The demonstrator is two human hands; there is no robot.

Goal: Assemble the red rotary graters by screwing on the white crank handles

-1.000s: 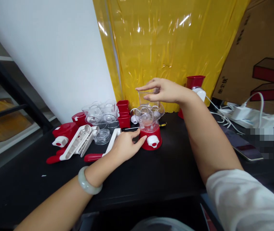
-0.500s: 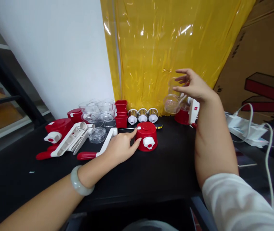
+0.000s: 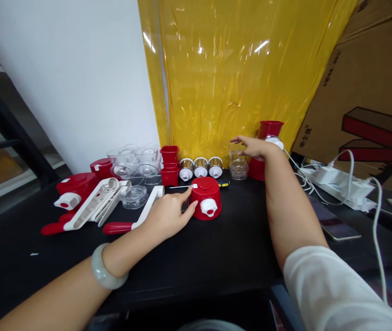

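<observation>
My left hand (image 3: pixel 166 214) lies against the left side of an upturned red plastic grater base (image 3: pixel 204 191), which has a white knob at its front. Its index finger and thumb are stretched apart, touching the base without wrapping around it. At the back right, my right hand (image 3: pixel 252 146) has its thumb and fingers around the rim of a clear plastic cup (image 3: pixel 239 169), which stands upright on the table. Beside that hand stands an assembled red grater (image 3: pixel 271 128), partly hidden by my forearm. A white crank arm with a red handle (image 3: pixel 118 227) lies beside my left wrist.
Along the back are stacked clear parts (image 3: pixel 133 161), red hoppers (image 3: pixel 169 165) and metal grating drums (image 3: pixel 201 168). Another red base (image 3: pixel 78 187) and white crank arms (image 3: pixel 94 204) lie left. A screwdriver (image 3: pixel 224 184), phone (image 3: pixel 333 223) and corded power strip (image 3: pixel 340 186) are also there.
My right hand has moved down and left with the clear cup, which was in the air and now stands on the table. My left hand stays at the red base.
</observation>
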